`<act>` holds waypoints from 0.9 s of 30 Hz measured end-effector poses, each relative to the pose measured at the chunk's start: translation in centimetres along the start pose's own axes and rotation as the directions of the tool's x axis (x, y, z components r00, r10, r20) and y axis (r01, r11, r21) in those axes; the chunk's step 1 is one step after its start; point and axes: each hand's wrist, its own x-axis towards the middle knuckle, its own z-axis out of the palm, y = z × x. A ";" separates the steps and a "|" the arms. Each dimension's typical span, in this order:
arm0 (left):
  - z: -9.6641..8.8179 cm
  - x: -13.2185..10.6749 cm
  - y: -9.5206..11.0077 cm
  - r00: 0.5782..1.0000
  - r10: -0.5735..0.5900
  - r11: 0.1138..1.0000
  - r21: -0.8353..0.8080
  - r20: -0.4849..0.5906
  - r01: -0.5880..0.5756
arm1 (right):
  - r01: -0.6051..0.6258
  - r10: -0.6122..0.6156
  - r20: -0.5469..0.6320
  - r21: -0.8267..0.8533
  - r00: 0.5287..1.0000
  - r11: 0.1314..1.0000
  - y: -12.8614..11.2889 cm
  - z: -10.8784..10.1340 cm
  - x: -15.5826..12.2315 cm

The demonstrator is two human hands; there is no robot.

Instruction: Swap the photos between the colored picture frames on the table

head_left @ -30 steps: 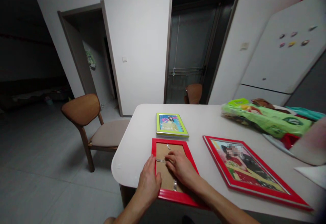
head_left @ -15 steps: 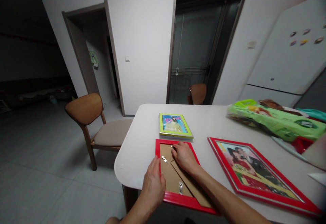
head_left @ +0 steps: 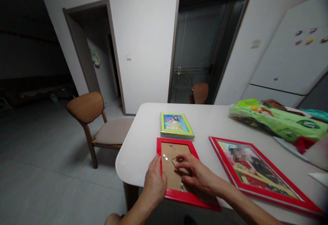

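A small red picture frame [head_left: 176,144] lies face down at the near edge of the white table [head_left: 212,122], its brown backing board [head_left: 170,170] with metal clips showing. My left hand [head_left: 154,183] rests flat on the frame's left side, fingers stretched out. My right hand [head_left: 196,174] lies over the backing board, fingers curled, fingertips touching the board's folding stand near the middle. Beyond this frame lies a small green frame [head_left: 176,124] with a picture, face up.
A larger red frame [head_left: 258,173] with a photo lies face up to the right. Green plastic bags [head_left: 276,119] and other items sit at the table's far right. A wooden chair [head_left: 98,122] stands left of the table. A white fridge [head_left: 289,61] is at right.
My right hand has moved from the frame's top edge back toward me onto the middle of the backing board. My left hand has stayed on the frame's left side.
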 end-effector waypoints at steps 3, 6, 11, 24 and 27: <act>0.2 -0.1 0.0 1.000 0.004 1.000 0.000 -0.010 -0.004 | 0.011 -0.016 0.080 0.072 0.997 0.997 -1.1 -0.1 -2.0; 0.4 -0.1 -0.1 1.000 0.015 1.000 -0.007 -0.018 -0.016 | 0.034 -0.034 0.016 0.043 0.999 0.999 -1.8 0.4 -2.2; 0.4 -0.2 -0.2 1.000 0.005 0.999 -0.046 -0.031 -0.007 | -0.026 0.026 -0.090 -0.004 0.996 1.000 -1.6 1.1 -1.6; -0.4 0.2 0.8 0.995 -0.095 0.975 -0.205 -0.025 0.088 | -0.274 0.233 -0.274 -0.118 0.933 0.955 -1.4 0.1 -0.7; -0.8 0.9 1.6 0.990 -0.135 0.883 -0.458 -0.032 0.105 | -0.249 0.202 -0.316 -0.115 0.927 0.962 -2.8 -0.6 -0.4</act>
